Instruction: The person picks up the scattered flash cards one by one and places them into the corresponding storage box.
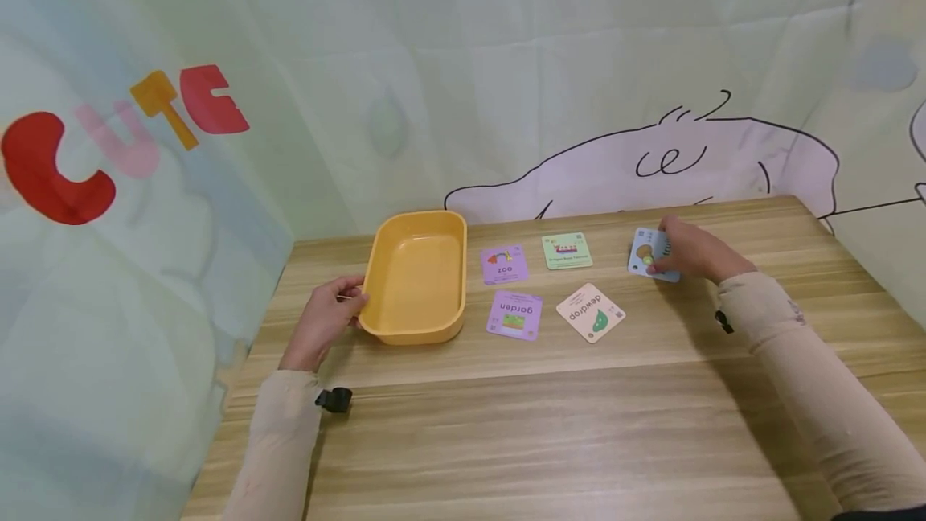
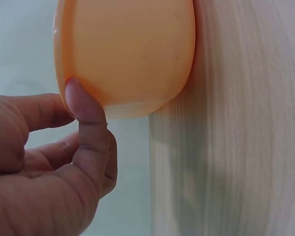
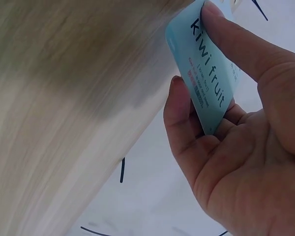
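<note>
My left hand (image 1: 329, 316) pinches the left rim of a yellow-orange tray (image 1: 414, 336), thumb and fingers on either side of its wall in the left wrist view. At the right, my right hand (image 1: 694, 252) holds a light blue card (image 1: 640, 252) by its edges; the right wrist view shows the words "kiwi fruit" on this card (image 3: 206, 69). Between the hands lie a purple "zoo" card (image 1: 504, 265), a purple "garden" card (image 1: 515, 315), a green card with a boat picture (image 1: 567, 251) and a cream "dewdrop" card (image 1: 591, 313), set askew.
All of this is on a wood-grain table (image 1: 506, 441). A printed cloth (image 1: 405, 103) hangs along its back and left sides, with "CUTE" lettering at the left. Small black devices are strapped to both wrists.
</note>
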Demonstrator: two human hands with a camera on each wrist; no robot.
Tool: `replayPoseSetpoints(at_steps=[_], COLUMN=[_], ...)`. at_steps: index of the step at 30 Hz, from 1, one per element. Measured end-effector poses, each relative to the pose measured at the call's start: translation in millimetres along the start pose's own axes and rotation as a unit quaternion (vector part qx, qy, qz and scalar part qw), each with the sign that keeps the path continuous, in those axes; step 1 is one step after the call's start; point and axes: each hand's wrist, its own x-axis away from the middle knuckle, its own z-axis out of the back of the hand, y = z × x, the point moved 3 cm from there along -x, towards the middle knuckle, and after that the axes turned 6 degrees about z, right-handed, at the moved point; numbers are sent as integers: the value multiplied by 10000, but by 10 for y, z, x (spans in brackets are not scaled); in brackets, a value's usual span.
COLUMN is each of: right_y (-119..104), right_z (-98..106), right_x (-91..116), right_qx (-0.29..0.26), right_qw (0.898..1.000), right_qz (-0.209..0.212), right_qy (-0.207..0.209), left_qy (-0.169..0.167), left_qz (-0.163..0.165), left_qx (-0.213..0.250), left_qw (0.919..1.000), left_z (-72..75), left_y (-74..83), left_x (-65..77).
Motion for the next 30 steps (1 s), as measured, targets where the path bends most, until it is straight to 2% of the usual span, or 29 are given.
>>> replayPoseSetpoints(at_steps=[10, 17, 20, 30], right_y=[-23, 15, 42, 152], right_z=[-31, -51, -56, -49], right_x=[31, 40, 42, 36], right_qx=[93, 104, -26, -565], right_qw=[9998, 9978, 9968, 9946], right_qz=[43, 444, 567, 598], right_qy=[149, 483, 570, 628], left_qy=[-13, -1, -17, -62], left_qz=[17, 29, 51, -6], left_qx=[53, 48, 34, 72], left_qw=[10000, 10000, 10000, 10000], left_z=[-11, -6, -8, 4], left_y=[2, -4, -1, 10], left_x=[24, 18, 13, 8])
